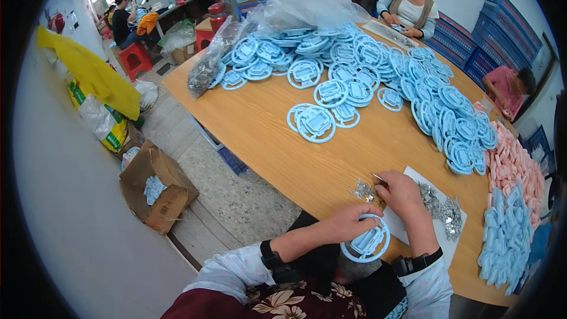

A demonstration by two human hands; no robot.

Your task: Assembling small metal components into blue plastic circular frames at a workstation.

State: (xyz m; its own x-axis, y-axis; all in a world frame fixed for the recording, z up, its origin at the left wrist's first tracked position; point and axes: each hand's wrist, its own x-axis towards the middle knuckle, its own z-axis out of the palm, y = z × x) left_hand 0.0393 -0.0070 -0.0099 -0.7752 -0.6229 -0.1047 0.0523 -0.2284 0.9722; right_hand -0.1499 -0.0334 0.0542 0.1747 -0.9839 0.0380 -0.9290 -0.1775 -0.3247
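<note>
Big wood table [260, 124] fills the middle, blue rings [354, 74] heaped toward the top. Left hand [349, 224] is gripping one ring [367, 244], lower centre. Right hand [403, 194], just above, has its fingertips around something thin [377, 177], silver bits [362, 191] right beside it.

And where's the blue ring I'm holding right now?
In the head view, the blue ring is low, right of centre, in the left hand, by the near edge of the table, below-left of the right hand.
</note>
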